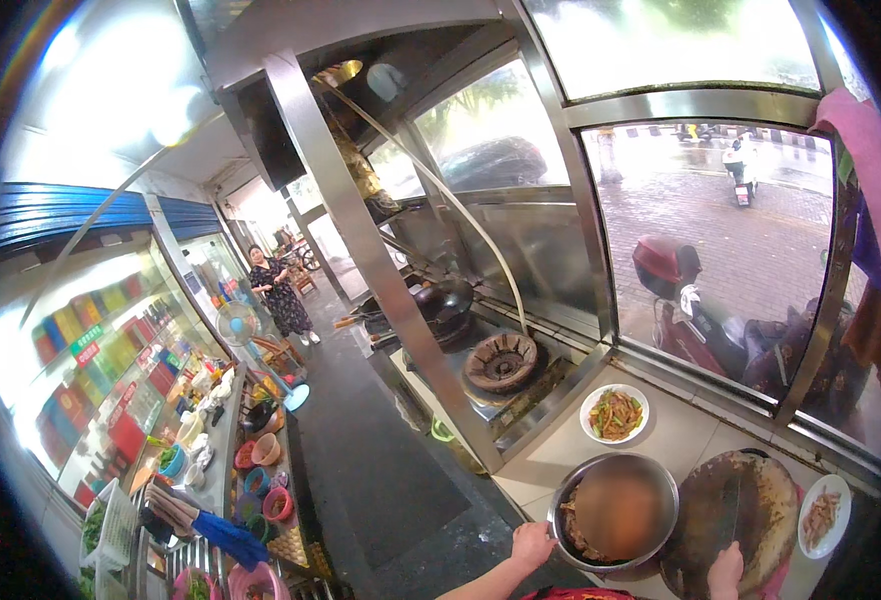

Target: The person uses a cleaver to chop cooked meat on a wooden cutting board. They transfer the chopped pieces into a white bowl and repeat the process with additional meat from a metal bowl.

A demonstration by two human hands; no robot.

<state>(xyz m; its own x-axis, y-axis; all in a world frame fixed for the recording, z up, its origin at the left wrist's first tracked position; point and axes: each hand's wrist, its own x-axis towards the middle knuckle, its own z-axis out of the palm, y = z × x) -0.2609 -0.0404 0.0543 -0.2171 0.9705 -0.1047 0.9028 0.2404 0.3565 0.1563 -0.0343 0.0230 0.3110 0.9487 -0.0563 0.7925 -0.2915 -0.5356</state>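
Note:
My left hand [534,544] is at the left rim of a wide stainless steel bowl [671,491], its fingers on the edge. Dark brown pieces of food [577,529] lie inside the bowl; a blurred patch hides most of its contents. In my right hand [726,567] is the handle of a knife [737,506], probably a cleaver, over a round, worn chopping block [692,517]. To the block's right, a white plate [807,541] carries strips of pale meat [823,517]. Behind the bowl stands a white dish [586,431] of stir-fried strips with green pieces [615,415].
A gas wok burner [500,361] and a dark wok [443,306] are beyond a slanting steel post [380,262]. Windows border the counter [658,435]. Across the floor [380,450], a shelf holds several colored bowls and baskets [278,504]. A person [279,292] stands farther back near a fan [237,324].

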